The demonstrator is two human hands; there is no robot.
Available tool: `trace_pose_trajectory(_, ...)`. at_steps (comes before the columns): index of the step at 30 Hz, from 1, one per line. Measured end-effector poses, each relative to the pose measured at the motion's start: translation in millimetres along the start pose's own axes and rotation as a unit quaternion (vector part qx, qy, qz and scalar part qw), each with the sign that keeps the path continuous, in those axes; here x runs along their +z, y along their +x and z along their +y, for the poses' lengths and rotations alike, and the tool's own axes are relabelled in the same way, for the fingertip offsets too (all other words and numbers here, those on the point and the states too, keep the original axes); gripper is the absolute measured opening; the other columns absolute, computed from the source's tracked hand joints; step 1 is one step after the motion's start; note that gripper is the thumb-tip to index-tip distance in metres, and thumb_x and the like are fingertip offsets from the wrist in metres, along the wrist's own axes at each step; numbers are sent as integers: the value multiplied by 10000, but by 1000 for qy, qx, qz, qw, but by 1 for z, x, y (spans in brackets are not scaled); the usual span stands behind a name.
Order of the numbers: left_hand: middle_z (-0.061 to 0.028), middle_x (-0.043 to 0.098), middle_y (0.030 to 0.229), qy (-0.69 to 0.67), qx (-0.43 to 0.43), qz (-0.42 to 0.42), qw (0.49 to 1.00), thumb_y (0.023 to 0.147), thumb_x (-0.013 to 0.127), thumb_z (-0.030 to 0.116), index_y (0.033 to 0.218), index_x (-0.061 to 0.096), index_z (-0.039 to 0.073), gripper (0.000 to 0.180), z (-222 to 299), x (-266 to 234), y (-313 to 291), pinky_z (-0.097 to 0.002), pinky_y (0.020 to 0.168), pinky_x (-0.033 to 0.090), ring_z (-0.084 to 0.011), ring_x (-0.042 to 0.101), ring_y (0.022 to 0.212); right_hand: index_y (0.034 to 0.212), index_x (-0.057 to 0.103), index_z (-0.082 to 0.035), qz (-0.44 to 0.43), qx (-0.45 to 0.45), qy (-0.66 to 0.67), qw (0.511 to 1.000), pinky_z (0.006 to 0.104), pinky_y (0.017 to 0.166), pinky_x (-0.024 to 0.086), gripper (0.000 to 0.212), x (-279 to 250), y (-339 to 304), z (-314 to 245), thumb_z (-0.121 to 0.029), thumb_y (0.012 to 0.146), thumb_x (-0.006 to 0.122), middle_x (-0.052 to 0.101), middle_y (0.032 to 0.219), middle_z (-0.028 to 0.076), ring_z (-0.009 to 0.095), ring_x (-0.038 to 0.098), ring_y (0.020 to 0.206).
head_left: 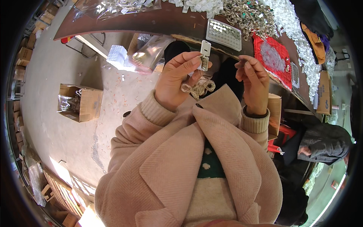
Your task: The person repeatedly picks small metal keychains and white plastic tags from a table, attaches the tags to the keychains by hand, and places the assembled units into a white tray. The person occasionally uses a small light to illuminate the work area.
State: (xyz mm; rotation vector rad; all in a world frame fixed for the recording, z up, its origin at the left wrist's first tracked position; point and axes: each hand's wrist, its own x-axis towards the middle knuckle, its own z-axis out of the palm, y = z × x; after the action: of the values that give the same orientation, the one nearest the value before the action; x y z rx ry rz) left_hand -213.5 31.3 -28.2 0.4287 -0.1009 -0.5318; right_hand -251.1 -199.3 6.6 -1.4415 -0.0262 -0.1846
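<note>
My left hand (171, 78) pinches a small white plastic battery case (205, 49) between thumb and fingers. Its lid is flipped up, and small metallic parts show in the lower half. From the case hang several loops of thin coiled wire (202, 89), below my left fingers. To the right, apart from the case, my right hand (255, 81) is raised with thumb and fingertips pressed together. Whatever those fingertips may hold is too small to make out. Just beyond my hands, at the table edge, a clear tray (233, 46) carries rows of round silver button cells.
The brown table (159, 22) bears heaps of white plastic pieces (302, 49) and coiled wire bundles (249, 17). A red cloth (261, 49) lies at right. On the floor at left stands an open carton (90, 104). Another person in dark clothes (325, 142) is at far right.
</note>
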Motion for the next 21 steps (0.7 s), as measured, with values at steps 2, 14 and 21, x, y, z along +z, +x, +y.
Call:
trace_pose_trajectory(2,-137,730,1019,-16,-2,-21,1000,946,685,132,1102,664,42,181,0,-2,5,-182,600,458,-56,541,641,1184,655,11,18,-2,-3,1000,209,673,453,242,-6,0,0,-141,1019,563,699,992,74,76,593,746)
trace_pose_trajectory(14,-175,708,1057,-13,12,63,998,954,658,111,1148,640,25,212,1,-16,8,-177,539,452,-75,567,664,1186,655,7,25,40,10,999,209,680,460,251,-16,20,20,-159,1023,565,697,994,74,74,593,761)
trace_pose_trajectory(21,-197,696,1070,-21,-15,63,998,962,643,104,1151,649,42,199,-4,-15,19,-170,510,430,-78,568,668,1185,654,9,47,42,13,998,207,681,461,250,-30,15,20,-158,1023,564,695,995,72,74,594,762)
